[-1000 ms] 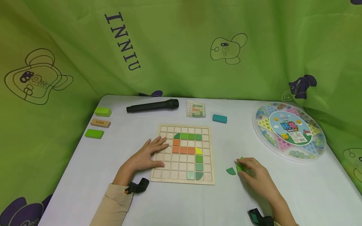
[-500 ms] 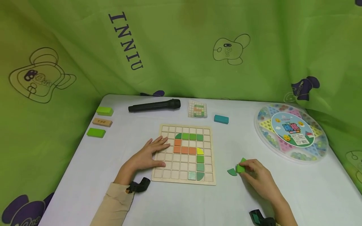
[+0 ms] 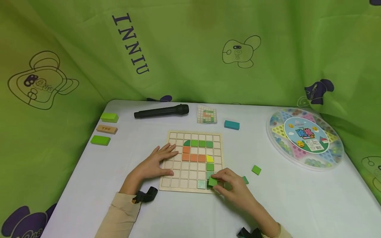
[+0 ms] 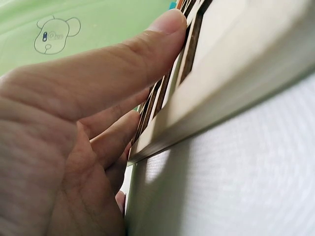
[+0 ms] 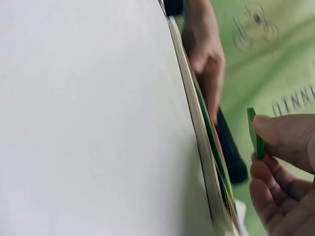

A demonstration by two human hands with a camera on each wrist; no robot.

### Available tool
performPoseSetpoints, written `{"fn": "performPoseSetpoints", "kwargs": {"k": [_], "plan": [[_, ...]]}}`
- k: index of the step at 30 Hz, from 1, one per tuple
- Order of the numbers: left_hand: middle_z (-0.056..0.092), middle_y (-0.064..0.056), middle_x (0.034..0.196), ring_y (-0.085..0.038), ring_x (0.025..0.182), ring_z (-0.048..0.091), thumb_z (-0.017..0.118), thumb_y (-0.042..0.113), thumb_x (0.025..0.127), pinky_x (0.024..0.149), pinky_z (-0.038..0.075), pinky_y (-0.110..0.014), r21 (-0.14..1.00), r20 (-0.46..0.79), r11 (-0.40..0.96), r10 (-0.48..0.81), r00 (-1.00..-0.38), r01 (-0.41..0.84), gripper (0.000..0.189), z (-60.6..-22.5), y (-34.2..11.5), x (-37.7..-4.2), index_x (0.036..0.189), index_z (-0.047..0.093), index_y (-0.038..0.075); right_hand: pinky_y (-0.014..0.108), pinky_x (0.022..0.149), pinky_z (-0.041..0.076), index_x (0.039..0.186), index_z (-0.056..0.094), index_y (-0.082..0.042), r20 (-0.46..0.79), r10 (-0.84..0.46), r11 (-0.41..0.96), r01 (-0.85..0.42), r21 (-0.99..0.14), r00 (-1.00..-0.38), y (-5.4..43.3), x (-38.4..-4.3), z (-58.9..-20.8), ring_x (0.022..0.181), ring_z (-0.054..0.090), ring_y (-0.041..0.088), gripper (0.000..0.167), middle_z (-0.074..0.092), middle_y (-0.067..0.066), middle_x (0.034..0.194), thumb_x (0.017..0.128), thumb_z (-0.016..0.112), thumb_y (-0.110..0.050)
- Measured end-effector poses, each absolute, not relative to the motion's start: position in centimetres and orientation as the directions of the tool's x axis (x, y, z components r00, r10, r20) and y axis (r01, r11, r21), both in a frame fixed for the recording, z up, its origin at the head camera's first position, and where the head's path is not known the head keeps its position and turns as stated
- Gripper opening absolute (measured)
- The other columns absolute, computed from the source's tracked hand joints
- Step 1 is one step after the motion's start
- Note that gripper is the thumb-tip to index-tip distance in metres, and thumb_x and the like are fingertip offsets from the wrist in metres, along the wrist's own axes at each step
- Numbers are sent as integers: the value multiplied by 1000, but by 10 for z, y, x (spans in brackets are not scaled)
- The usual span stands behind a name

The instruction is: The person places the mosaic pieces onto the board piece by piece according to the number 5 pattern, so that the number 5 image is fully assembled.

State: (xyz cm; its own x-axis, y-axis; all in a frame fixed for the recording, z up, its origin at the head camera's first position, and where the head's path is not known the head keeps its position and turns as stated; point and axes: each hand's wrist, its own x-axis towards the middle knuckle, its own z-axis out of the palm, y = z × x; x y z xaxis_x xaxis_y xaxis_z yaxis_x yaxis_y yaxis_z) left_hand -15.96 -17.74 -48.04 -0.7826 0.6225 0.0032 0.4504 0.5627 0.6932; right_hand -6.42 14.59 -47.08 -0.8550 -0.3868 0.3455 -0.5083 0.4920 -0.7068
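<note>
My right hand (image 3: 235, 188) pinches a light green square tile (image 3: 212, 181) between thumb and fingertips, over the lower right of the wooden grid board (image 3: 175, 182). In the right wrist view the green tile (image 5: 255, 133) appears edge-on, above the board. My left hand (image 3: 151, 163) rests with spread fingers on the board's left edge; its thumb (image 4: 170, 22) lies along the rim in the left wrist view. Green, orange (image 3: 193, 158) and yellow (image 3: 209, 159) tiles fill several cells. Right of the board lie a dark green tile (image 3: 245, 180), partly hidden by my right hand, and another light green tile (image 3: 256, 170).
A black microphone (image 3: 161, 111), a pattern card (image 3: 206, 114) and a blue block (image 3: 232, 125) lie behind the board. Two green blocks (image 3: 100, 140) and a wooden block (image 3: 106, 129) sit at left. A round marble-game case (image 3: 305, 138) lies at right.
My right hand has picked up one light green tile and carried it left, from the loose pieces to above the board. The other light green tile stays behind. My left hand keeps its place.
</note>
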Motion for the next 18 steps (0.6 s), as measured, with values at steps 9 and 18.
{"fn": "performPoseSetpoints", "kwargs": {"k": [9,18], "plan": [[29,-8,155,-32,146,14,79,38,73,115,3,-59,693,0,564,623,-782,449,80,-479,-176,-159,141,47,11,23,77,51,108,70,-15,267,-466,542,-510,-667,-844,103,-72,-479,92,57,6,28,60,-8,102,80,75,-18],[27,-5,156,-29,147,13,79,39,73,117,2,-56,684,-15,582,613,-790,439,81,-481,-177,-160,142,45,12,27,83,49,107,71,-17,240,-493,606,-528,-595,-836,92,-76,-483,98,52,7,28,58,-8,102,80,76,-20]]}}
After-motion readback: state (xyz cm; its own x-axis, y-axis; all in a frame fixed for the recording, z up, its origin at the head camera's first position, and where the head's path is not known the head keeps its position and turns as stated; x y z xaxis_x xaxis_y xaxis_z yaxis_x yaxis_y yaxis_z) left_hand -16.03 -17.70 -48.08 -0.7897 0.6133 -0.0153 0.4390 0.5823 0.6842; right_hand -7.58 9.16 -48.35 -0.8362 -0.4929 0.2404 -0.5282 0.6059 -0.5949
